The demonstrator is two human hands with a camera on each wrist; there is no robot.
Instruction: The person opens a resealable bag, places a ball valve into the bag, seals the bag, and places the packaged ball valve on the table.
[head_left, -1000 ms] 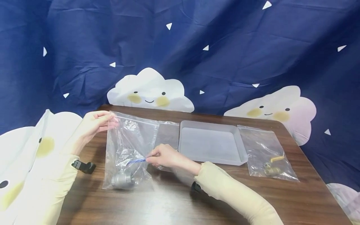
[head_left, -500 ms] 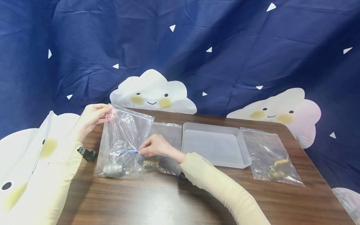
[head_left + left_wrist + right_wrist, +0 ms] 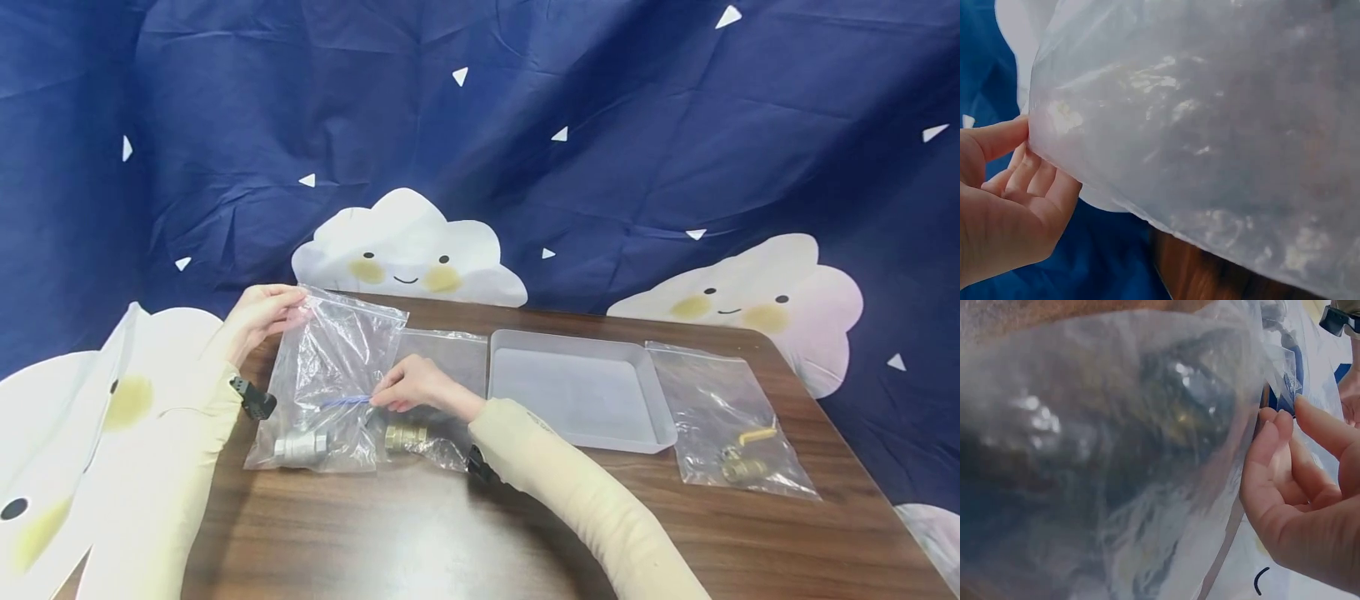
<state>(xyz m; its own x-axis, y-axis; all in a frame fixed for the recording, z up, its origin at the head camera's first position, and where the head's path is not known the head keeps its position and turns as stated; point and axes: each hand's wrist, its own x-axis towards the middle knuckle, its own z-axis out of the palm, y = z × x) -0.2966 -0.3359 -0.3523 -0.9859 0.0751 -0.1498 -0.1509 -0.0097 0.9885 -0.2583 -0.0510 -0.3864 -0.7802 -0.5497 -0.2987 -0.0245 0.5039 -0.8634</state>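
Observation:
In the head view, a clear zip-lock bag (image 3: 337, 350) stands tilted at the table's left side. Inside its bottom lies a silver ball valve (image 3: 300, 447) with a blue lever handle (image 3: 345, 402). My left hand (image 3: 264, 315) pinches the bag's upper left corner between thumb and fingers; the left wrist view shows this grip on the bag's edge (image 3: 1116, 197). With thumb and fingertips, my right hand (image 3: 420, 385) pinches the end of the blue handle through the plastic. In the right wrist view, the fingers of that hand (image 3: 1297, 500) close on the blue handle (image 3: 1286, 403).
Behind the right hand lies another clear bag (image 3: 457, 357) with a brass valve (image 3: 405, 437). A shallow translucent tray (image 3: 570, 392) sits mid-table. Right of it, a third bag (image 3: 701, 396) holds a brass valve with a yellow handle (image 3: 757, 435). A blue cloud-print curtain (image 3: 525, 108) hangs behind.
The bag and right hand have shifted left and farther from the table's front, uncovering the brass valve in the bag behind. Both hands keep their grips; the head view has turned slightly.

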